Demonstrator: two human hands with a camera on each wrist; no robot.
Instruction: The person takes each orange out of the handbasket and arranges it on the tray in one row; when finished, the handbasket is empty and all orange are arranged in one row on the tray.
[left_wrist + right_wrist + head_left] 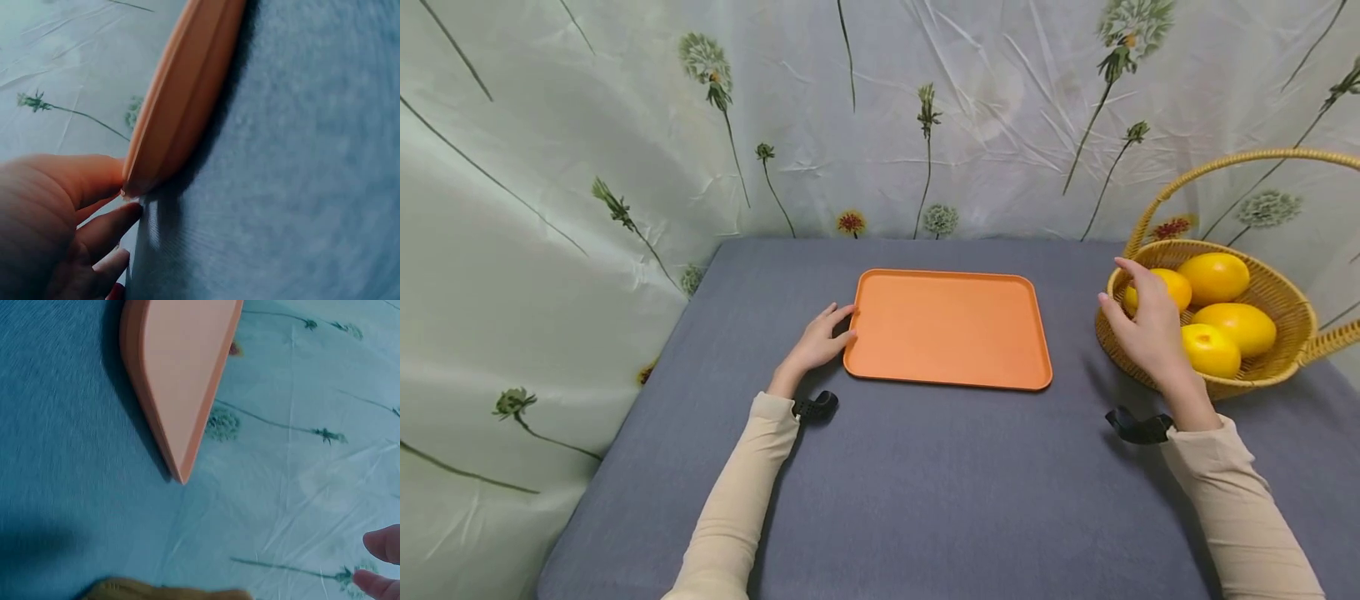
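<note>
An orange rectangular tray [947, 329] lies flat on the grey cloth. At its left edge is my left hand [815, 340], thumb and fingers spread and touching the rim. In the left wrist view, the tray's side [181, 94] meets the fingertips [131, 212]. My right hand [1150, 321] hovers at the left rim of a wicker basket [1292, 333], thumb and fingers apart with nothing between them. Several yellow, mango-like fruits [1213, 277] sit in the basket; the hand partly hides one. Only two right fingertips [378, 584] show in the right wrist view.
The basket's tall arched handle [1225, 158] rises above the fruits. Behind the grey-covered table [925, 483] hangs a pale curtain [865, 125] with a dandelion print, which also runs along the left side. Each wrist carries a black strap device [816, 407].
</note>
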